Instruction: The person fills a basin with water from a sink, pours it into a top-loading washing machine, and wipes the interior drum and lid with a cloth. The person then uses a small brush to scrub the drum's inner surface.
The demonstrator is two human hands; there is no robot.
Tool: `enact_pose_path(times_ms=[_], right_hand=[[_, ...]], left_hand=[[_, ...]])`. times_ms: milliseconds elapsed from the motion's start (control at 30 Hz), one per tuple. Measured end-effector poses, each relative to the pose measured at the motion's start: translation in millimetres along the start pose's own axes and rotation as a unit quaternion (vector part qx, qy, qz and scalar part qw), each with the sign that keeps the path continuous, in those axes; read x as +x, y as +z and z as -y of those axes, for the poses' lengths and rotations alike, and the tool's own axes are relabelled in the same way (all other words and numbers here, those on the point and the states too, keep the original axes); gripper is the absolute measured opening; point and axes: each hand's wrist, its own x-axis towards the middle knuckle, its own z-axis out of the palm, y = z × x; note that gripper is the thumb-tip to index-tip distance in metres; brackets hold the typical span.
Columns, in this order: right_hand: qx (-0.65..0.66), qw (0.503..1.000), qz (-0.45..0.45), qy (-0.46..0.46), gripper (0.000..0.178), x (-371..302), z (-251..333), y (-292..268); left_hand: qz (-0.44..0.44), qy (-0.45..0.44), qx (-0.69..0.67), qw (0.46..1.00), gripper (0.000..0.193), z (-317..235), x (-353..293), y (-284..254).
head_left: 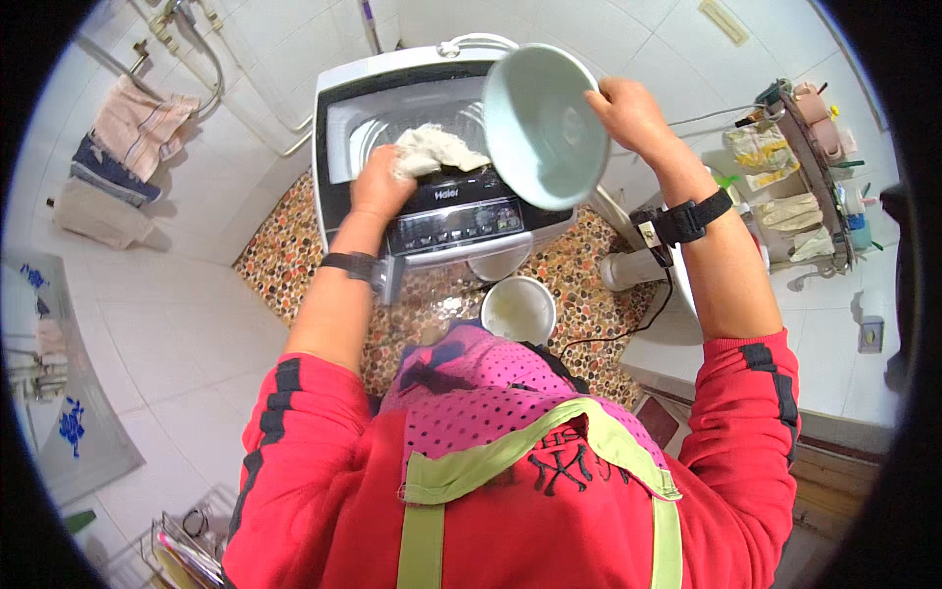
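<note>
My left hand (383,184) is closed on a whitish cloth (437,149), held over the lid of a top-loading washing machine (451,236). The cloth hangs bunched to the right of my fingers, over the dark lid window. My right hand (633,116) grips the rim of a pale green basin (546,128), thumb and fingers on its right edge. The basin is tilted on its side above the machine's right part, its inside turned toward me, and no cloth shows in it. It hides the machine's right corner.
A white bucket (518,310) with cloudy liquid stands on the pebble-patterned floor (392,324), by another pale container (500,263). Towels (137,133) hang on the left wall. A shelf (819,187) with cloths and toiletries is at right. A dark cord (623,336) crosses the floor.
</note>
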Motion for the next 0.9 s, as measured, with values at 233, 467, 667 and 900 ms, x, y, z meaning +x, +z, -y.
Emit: enact_pose_path(times_ms=[233,467,667,900], right_hand=[[0.022,0.932,-0.164,-0.323,0.017,-51.5,92.9,33.5],[-0.026,0.858,-0.299,-0.418,0.014,-88.5,60.5,16.5],[0.093,0.919,-0.379,-0.056,0.016,-155.2,-87.8,34.3],[0.642,0.568,-0.289,0.427,0.047,-310.5,-229.9,92.5]], left_hand=[[-0.321,-0.273,-0.524,0.74,0.035,121.1,-64.8,-145.5],[-0.326,-0.258,-0.647,0.639,0.045,143.5,-174.7,-228.5],[-0.436,-0.245,-0.646,0.577,0.042,147.7,-169.2,-241.5],[-0.448,-0.135,-0.655,0.593,0.047,59.7,-136.3,-218.5]])
